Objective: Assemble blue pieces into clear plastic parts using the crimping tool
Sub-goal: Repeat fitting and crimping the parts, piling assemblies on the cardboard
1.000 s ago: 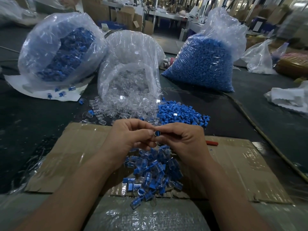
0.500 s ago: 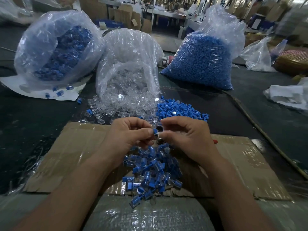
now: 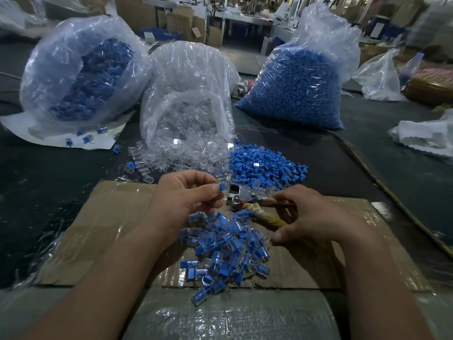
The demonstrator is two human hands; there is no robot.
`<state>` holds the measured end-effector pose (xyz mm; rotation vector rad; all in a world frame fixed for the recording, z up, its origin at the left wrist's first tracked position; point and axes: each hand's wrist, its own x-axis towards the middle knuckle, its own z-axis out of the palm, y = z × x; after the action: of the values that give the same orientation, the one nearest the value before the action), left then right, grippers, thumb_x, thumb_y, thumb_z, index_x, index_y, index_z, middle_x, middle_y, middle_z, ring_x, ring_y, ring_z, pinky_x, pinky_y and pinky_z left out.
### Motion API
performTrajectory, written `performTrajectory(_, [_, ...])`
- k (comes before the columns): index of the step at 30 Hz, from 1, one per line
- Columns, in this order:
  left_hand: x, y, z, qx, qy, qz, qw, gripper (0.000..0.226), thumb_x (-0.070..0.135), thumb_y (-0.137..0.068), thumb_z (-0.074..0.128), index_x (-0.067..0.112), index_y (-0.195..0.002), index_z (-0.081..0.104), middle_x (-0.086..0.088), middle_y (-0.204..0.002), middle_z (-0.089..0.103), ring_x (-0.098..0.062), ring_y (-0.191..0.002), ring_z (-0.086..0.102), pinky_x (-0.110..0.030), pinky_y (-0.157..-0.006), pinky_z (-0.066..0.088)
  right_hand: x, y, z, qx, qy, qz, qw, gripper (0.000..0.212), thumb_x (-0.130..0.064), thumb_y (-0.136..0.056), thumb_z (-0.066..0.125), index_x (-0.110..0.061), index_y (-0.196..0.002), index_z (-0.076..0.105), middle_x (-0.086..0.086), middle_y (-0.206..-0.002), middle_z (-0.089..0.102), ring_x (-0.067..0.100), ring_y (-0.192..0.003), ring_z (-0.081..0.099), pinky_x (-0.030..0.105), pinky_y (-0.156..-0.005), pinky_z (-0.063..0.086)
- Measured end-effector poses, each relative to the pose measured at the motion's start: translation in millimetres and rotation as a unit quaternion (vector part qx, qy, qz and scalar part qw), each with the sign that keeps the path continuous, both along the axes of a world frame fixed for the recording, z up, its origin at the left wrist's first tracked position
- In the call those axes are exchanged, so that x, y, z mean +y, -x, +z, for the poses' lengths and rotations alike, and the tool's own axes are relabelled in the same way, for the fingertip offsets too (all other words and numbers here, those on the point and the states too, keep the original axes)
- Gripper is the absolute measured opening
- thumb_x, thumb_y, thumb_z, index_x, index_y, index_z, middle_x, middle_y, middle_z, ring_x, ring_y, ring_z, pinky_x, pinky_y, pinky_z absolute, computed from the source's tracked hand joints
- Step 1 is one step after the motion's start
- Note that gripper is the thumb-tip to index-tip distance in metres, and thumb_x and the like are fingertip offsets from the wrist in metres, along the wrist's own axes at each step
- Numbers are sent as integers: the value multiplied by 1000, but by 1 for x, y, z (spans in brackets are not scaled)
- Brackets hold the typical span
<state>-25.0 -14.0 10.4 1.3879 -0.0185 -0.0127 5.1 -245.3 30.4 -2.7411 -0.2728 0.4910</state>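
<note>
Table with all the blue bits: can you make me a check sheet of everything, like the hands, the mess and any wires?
Surface: cardboard sheet on a dark table.
Job's things: crimping tool; loose blue pieces; clear parts spilling from their bag; pile of blue-in-clear pieces on the cardboard.
Clutter: crumpled white plastic at the right.
Hands: left hand pinches one blue piece; right hand grips the tool's wrapped handle.
Cables: one brownish cord along the table's right; cable or rope, cannot tell.
Surroundings: cardboard boxes and benches, blurred.
</note>
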Motion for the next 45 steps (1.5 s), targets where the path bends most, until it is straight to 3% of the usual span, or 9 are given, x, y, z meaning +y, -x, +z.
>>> performTrajectory(3, [0, -1, -1, 2, -6, -5, 1000, 5, 3, -71, 62, 4, -76, 60, -6, -63, 69, -13, -54, 64, -18, -49, 51, 6, -1, 1, -25, 9, 3, 1000, 74, -45, -60, 80, -31, -127, 49, -16, -99, 41, 7, -97, 40, 27, -75, 36])
performTrajectory(7, [0, 0, -2, -4, -17, 1, 1000, 9, -3, -79, 58, 5, -77, 59, -5, -63, 68, -12, -56, 65, -19, -53, 53, 15, -1, 1, -66, 41, -19, 997, 35, -34, -68, 71, -29, -102, 63, -13, -85, 49, 7, -79, 46, 30, -68, 45])
performTrajectory(10, [0, 0, -2, -6, -18, 5, 1000, 11, -5, -80, 56, 5, -77, 59, -5, -63, 68, -12, -56, 65, -18, -53, 53, 23, -3, -4, -119, 72, -26, 990, 13, -24, -72, 63, -28, -84, 60, -10, -76, 51, 11, -72, 49, 28, -59, 42])
performTrajectory(16, [-1, 0, 0, -14, -26, 18, 999, 11, -5, -81, 55, 6, -78, 59, -3, -62, 69, -10, -57, 66, -17, -53, 53, 16, -5, -10, -151, 46, -30, 987, 19, -20, -75, 61, -31, -84, 49, -13, -82, 42, 6, -75, 41, 25, -59, 35])
performTrajectory(18, [-2, 0, 1, -24, -34, 27, 999, 11, -4, -81, 55, 6, -78, 59, -3, -62, 68, -10, -57, 65, -17, -54, 52, 13, -4, -8, -179, 14, -37, 983, 22, -19, -75, 62, -32, -82, 46, -15, -80, 41, 4, -71, 39, 23, -55, 29])
performTrajectory(25, [-6, -1, 2, -72, -62, 71, 993, 16, -6, -83, 56, 9, -76, 59, -1, -61, 66, -6, -57, 64, -14, -54, 51, 22, 5, -3, -233, -129, -35, 963, 32, -13, -70, 63, -33, -89, 45, -17, -81, 47, 3, -73, 45, 23, -56, 30])
performTrajectory(29, [-5, 0, 1, -104, -82, 94, 987, 19, -5, -83, 57, 12, -75, 60, 2, -61, 67, -6, -58, 63, -13, -55, 50, 32, 6, -5, -210, -121, 9, 970, 37, -16, -71, 65, -31, -98, 44, -13, -91, 45, 2, -78, 44, 22, -59, 34])
performTrajectory(38, [-5, 0, -1, -127, -99, 96, 982, 22, -6, -82, 58, 15, -75, 60, 6, -63, 68, -3, -58, 63, -11, -54, 49, 35, 6, -8, -183, -117, 41, 975, 34, -16, -75, 63, -32, -96, 42, -16, -88, 41, 3, -79, 41, 23, -62, 34])
performTrajectory(45, [-8, -2, -4, -143, -134, 116, 974, 27, -7, -82, 59, 18, -73, 59, 5, -59, 64, 0, -55, 61, -11, -54, 48, 37, 7, -6, -202, -89, 56, 974, 30, -15, -75, 62, -32, -95, 47, -9, -86, 48, 9, -78, 43, 24, -64, 33])
